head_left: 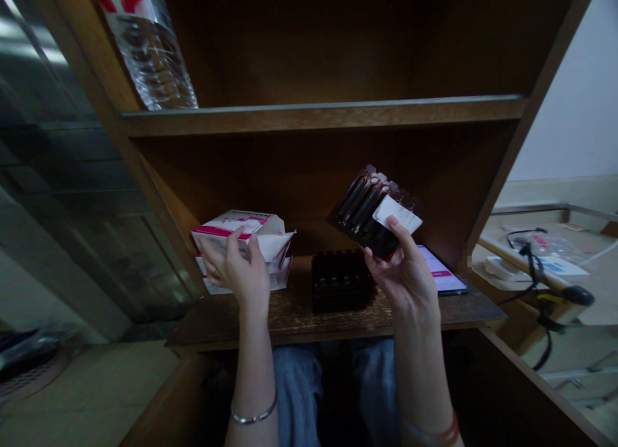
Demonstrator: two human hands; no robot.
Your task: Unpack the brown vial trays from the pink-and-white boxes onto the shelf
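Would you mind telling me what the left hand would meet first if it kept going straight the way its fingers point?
The left hand already grips the white-and-pink carton. Beyond it, as far as I can judge, comes the wooden back panel of the shelf; depth there is dim and uncertain.

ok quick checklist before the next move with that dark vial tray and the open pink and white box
1. Right hand grips the vial tray: ok, fingers and thumb pinch its lower edge and it is lifted off the shelf.
2. Left hand steadies the box: ok, fingers rest on its front.
3. Box open: ok, its right end flaps are spread apart.
4. Tray lined up with the opening: not ok, it is tilted and held apart, to the right of the box.
5. Second dark tray out of the path: not ok, it sits on the shelf between the hands.
6. Vials all seated in the tray: cannot tell, too dark.
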